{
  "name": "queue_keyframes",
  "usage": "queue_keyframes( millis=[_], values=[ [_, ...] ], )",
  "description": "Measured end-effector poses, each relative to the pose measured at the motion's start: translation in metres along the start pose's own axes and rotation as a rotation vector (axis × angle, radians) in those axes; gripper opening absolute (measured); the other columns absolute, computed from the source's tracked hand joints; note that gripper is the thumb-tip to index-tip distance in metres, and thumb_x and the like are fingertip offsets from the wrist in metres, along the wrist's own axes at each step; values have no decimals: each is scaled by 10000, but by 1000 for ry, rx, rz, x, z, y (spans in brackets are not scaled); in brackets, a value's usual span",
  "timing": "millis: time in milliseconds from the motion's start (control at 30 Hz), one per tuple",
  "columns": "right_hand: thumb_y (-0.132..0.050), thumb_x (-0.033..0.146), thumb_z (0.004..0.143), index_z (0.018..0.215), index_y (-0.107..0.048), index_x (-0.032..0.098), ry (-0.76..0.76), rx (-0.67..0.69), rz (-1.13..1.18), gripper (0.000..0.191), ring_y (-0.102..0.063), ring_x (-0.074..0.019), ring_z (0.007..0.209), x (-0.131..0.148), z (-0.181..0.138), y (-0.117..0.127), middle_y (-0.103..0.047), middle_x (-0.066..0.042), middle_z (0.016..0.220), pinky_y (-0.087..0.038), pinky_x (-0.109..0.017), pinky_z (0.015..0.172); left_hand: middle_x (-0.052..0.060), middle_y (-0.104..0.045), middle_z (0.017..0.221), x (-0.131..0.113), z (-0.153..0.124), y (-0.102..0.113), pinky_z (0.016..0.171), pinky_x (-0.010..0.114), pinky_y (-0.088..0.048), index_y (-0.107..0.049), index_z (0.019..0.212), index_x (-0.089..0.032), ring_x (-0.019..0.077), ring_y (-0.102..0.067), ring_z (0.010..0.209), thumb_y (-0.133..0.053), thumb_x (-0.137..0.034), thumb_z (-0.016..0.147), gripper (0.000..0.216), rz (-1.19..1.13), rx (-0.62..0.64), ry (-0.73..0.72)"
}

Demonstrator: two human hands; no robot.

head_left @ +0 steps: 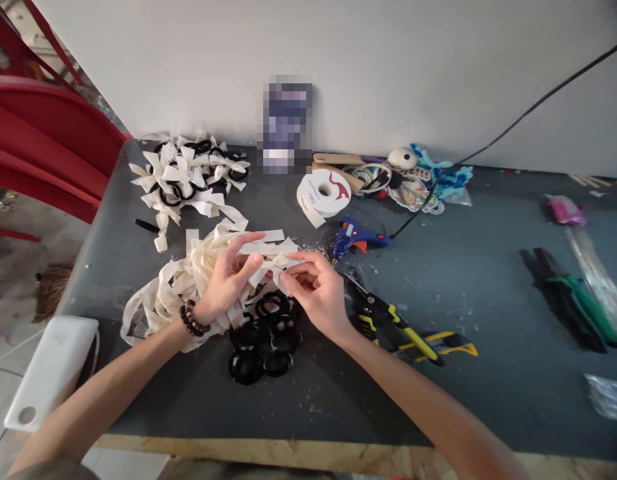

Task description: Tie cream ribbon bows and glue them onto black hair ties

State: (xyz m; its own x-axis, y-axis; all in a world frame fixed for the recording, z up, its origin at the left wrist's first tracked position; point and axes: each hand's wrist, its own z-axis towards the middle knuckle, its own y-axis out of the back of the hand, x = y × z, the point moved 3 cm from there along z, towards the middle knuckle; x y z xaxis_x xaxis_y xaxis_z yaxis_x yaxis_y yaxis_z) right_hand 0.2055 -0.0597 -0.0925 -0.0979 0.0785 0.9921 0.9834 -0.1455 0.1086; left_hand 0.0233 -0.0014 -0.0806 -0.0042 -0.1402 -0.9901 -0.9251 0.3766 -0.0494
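A small bow of cream ribbon (275, 263) is pinched between the thumb and fingers of my right hand (318, 287). My left hand (228, 273), with a beaded bracelet at the wrist, is just left of the bow. Its thumb and index finger are spread apart, the thumb tip close to a ribbon tail; its other fingers are mostly hidden. Beneath and beyond my left hand lies a loose heap of cream ribbon (173, 293). Several black hair ties (245, 367) lie on the dark tabletop (358, 407) below the bow.
Hair ties with bows (183, 173) are piled at the back left. A ribbon spool (325, 193), a blue glue gun (355, 235) with its cord, and yellow-black pliers (388, 317) lie near my right hand. Green-handled pliers (578, 300) are far right, a white power bank (53, 370) left.
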Motion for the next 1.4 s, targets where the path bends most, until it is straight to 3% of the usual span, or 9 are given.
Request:
queue_keyframes(
  millis=[233, 500, 600, 800, 933, 1067, 1133, 1267, 1400],
  values=[
    [-807, 392, 869, 1142, -658, 243, 11, -45, -13, 344, -713, -166, 672, -3, 0, 2, -780, -14, 880, -570, -294, 593, 24, -750, 773, 0, 1, -1, 498, 169, -453, -584, 1390, -183, 93, -614, 577, -870, -343, 835, 644, -26, -32, 12],
    [-657, 458, 982, 1092, -626, 257, -7, -125, 172, 231, -651, -119, 572, -8, 5, 7, -719, 1, 885, -568, -282, 580, 18, -766, 715, 7, 3, 2, 466, 183, -470, -665, 1256, -184, 114, -666, 552, -860, -346, 851, 478, -95, -57, 51],
    [-561, 488, 1032, 1077, -605, 263, -9, -189, 179, 234, -602, -97, 527, -11, 6, 9, -645, 23, 849, -500, -243, 502, 27, -785, 748, 9, 3, 2, 514, 201, -531, -670, 1233, -186, 141, -719, 621, -869, -343, 837, 470, -122, -73, 49],
    [-520, 490, 1054, 982, -593, 265, 91, -291, 171, 247, -310, -92, 439, -9, 6, 12, -407, 82, 624, -257, -219, 392, 26, -774, 794, 13, 5, 6, 542, 212, -564, -647, 1209, -185, 164, -756, 698, -873, -364, 823, 481, -172, -164, 16],
    [-543, 505, 1039, 990, -647, 256, 118, -274, 208, 274, -372, -87, 470, -8, 6, 11, -493, 59, 675, -310, -235, 441, 10, -749, 723, 11, 5, 4, 477, 199, -510, -643, 1139, -199, 156, -726, 620, -892, -366, 804, 450, -131, -98, 52],
    [-551, 562, 1016, 1110, -710, 249, 84, -132, 112, 363, -550, -106, 561, -6, 4, 8, -645, 7, 819, -433, -266, 524, -17, -714, 670, 9, 4, 4, 422, 174, -435, -629, 1113, -210, 120, -663, 538, -885, -367, 816, 422, -137, -73, 52],
    [-610, 545, 990, 1085, -723, 244, 37, -81, 49, 335, -573, -119, 564, -5, 3, 7, -665, 10, 781, -451, -269, 530, -11, -732, 704, 10, 4, 3, 438, 171, -446, -623, 1142, -210, 113, -664, 549, -882, -355, 822, 437, -161, -71, 52],
    [-687, 503, 958, 875, -687, 223, -7, -152, -21, 292, -546, -116, 508, -2, 2, 9, -619, 31, 635, -438, -252, 498, 0, -746, 786, 13, 6, 5, 575, 202, -569, -623, 1069, -194, 121, -711, 650, -887, -349, 811, 401, -205, -141, 9],
    [-625, 507, 1004, 829, -610, 233, 34, -208, 63, 326, -513, -104, 471, -1, 0, 11, -568, 51, 592, -414, -240, 475, -24, -691, 757, 15, 8, 6, 574, 173, -549, -630, 926, -186, 89, -671, 642, -919, -318, 769, 355, -224, -200, -46]
  ],
)
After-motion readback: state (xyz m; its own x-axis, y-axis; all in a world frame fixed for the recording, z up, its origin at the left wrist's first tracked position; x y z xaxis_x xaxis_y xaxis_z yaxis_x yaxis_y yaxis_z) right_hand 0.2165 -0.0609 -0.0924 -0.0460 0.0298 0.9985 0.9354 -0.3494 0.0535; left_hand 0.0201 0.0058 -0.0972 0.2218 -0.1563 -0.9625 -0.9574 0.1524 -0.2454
